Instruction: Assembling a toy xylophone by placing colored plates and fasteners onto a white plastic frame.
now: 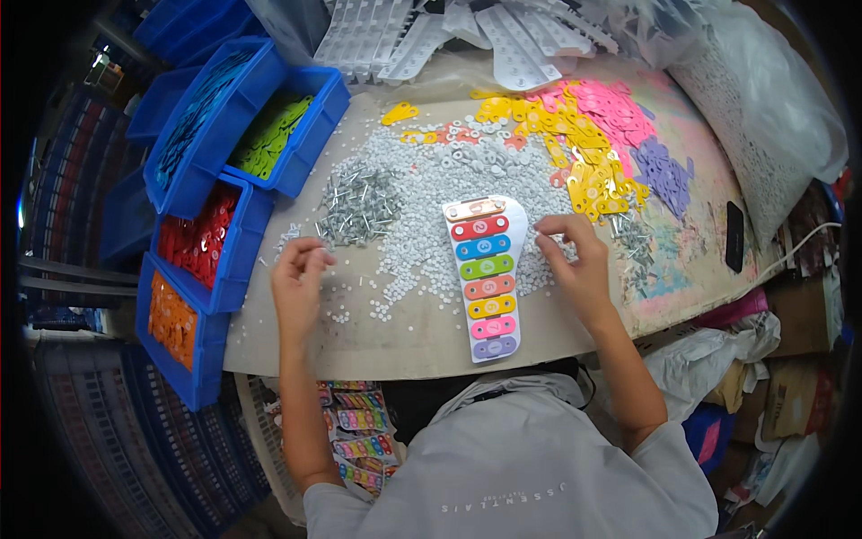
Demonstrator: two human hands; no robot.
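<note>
A toy xylophone (pixel 491 280) with a white base and several coloured bars lies upright in front of me, near the table's front edge. Right of its upper end is my right hand (pixel 575 260), thumb and index finger bent together in a pinch; anything between them is too small to make out. My left hand (pixel 302 274) hovers with curled fingers by a heap of silvery metal pins (pixel 361 205); whatever it pinches is hidden. Small white washers (pixel 422 180) spread in a wide pile behind and around the xylophone.
Blue bins hold red (pixel 199 235), orange (pixel 171 314), green (pixel 274 135) and blue bars (pixel 202 117) at left. Yellow (pixel 593 171), pink (pixel 615 108) and purple bars (pixel 663 175) lie back right, near a dark phone (pixel 734 235). White bases (pixel 516 45) stack behind. A crate (pixel 265 431) holds finished-looking xylophones.
</note>
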